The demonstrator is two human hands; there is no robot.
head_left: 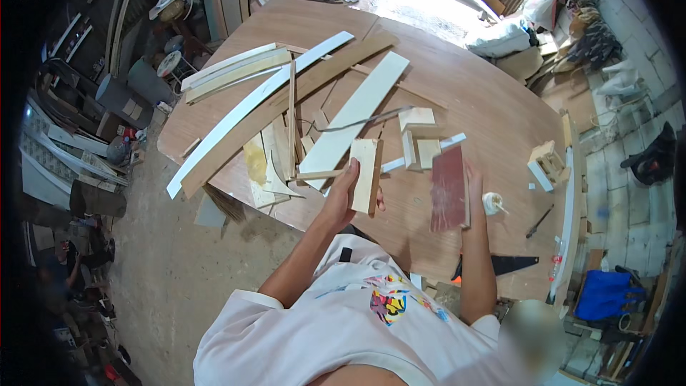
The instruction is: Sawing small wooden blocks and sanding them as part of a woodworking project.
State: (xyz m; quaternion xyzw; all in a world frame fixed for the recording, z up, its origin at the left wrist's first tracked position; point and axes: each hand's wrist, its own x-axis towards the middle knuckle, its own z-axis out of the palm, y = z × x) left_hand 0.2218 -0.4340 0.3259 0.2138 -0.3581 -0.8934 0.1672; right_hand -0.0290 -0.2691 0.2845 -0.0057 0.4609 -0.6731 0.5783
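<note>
My left hand (pixel 341 196) grips a short pale wooden board (pixel 364 174) by its lower left edge and holds it upright above the table. My right hand (pixel 472 176) holds a reddish-brown sheet of sandpaper on a flat block (pixel 449 189), which hides most of the fingers. Board and sandpaper are a hand's width apart and do not touch. Both are raised over the near edge of the large brown wooden table (pixel 493 107).
Long white strips (pixel 246 111), a curved brown board (pixel 300 93) and small pale offcuts (pixel 418 136) litter the table. A white glue bottle (pixel 493 204), a dark pencil-like tool (pixel 539 220), a black-bladed saw (pixel 504 264) and a small wooden frame (pixel 549 164) lie to my right. A blue bag (pixel 604 293) sits on the floor.
</note>
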